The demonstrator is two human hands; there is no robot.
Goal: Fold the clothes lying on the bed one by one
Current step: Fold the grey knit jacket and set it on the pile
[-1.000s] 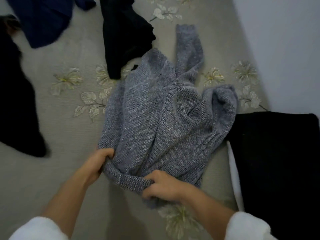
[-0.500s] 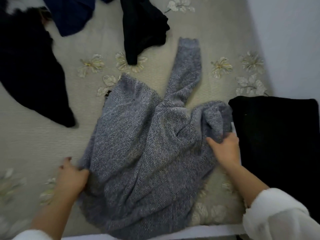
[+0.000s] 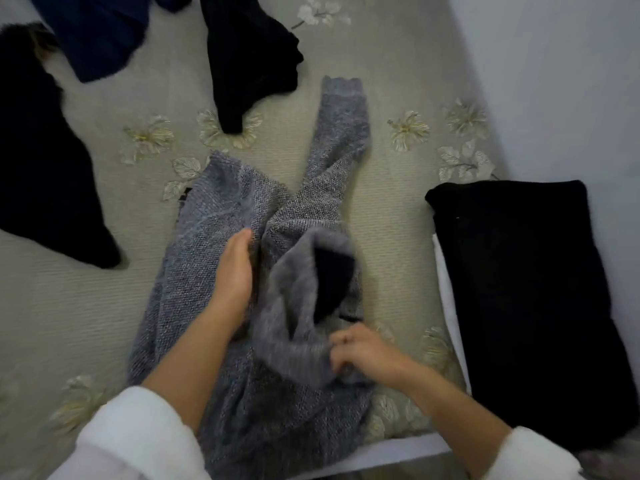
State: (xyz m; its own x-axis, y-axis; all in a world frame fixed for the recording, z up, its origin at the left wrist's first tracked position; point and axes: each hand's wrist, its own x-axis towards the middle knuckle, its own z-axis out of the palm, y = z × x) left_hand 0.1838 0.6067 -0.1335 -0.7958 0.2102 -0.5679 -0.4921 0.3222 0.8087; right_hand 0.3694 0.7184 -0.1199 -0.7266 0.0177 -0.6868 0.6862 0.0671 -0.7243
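The straight, closed fingers of the left hand lie flat, pressing down on the middle of a grey knitted sweater. The fingers of the right hand are curled and pinch the edge of a loose part of the same sweater, the raised fold, which stands up between the two hands and shows a dark opening at its top. Both forearms are bare, and each ends in a white cuff at the bottom of the view.

The sweater lies spread in the centre of the bed, on a pale bedspread printed with flowers. One sweater sleeve stretches away from the person across the cover.

To the right, near the sweater but apart from it, sits a folded black garment, close to a plain pale wall. Beyond the sweater lies a crumpled black garment, and beside it, further left, a navy garment. Another black garment lies unfolded along the left edge.
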